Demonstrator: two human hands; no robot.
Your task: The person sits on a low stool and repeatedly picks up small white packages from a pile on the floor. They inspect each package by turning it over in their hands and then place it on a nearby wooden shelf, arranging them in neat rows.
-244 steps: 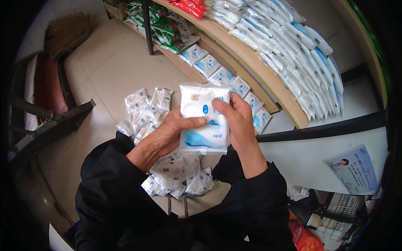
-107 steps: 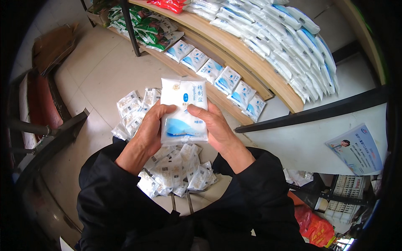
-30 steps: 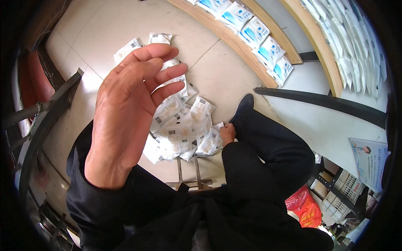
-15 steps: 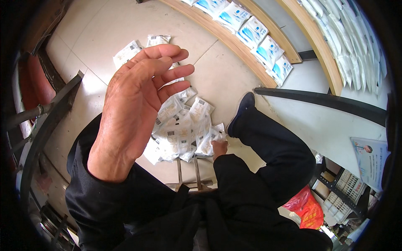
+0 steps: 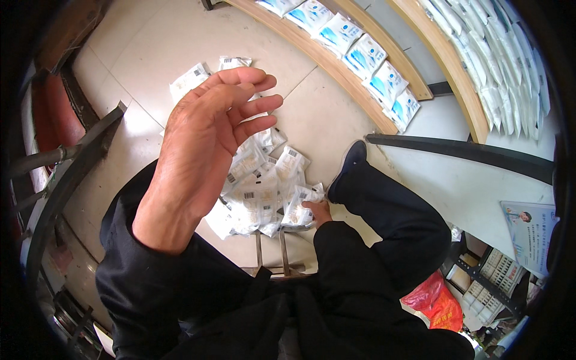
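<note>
My left hand point(image 5: 204, 138) is raised high and close to the view, its fingers loosely bent and apart, with nothing visible in it. It covers part of a heap of small white plastic packets point(image 5: 258, 195), which lies on the floor between my legs. Low at the heap's right side, my right hand point(image 5: 318, 212) is closed on the edge of a white packet point(image 5: 298, 206); the sleeve hides the wrist. Dark barcode patches mark several packets. Beyond the left hand lie two more packets, one at the left point(image 5: 189, 81) and one farther off point(image 5: 234, 62).
Blue-and-white packs point(image 5: 364, 56) stand in a row on a wooden rack point(image 5: 336, 66) at the far right, with more white packs point(image 5: 486, 66) beyond. A dark metal bar point(image 5: 462, 153) crosses at the right. At the left is a metal frame point(image 5: 78, 162). A red bag point(image 5: 435, 303) sits lower right.
The view has shifted slightly, so the floor and heap sit a little lower and to the right. My right hand now reaches a bit farther over the packet. The left hand keeps its shape.
</note>
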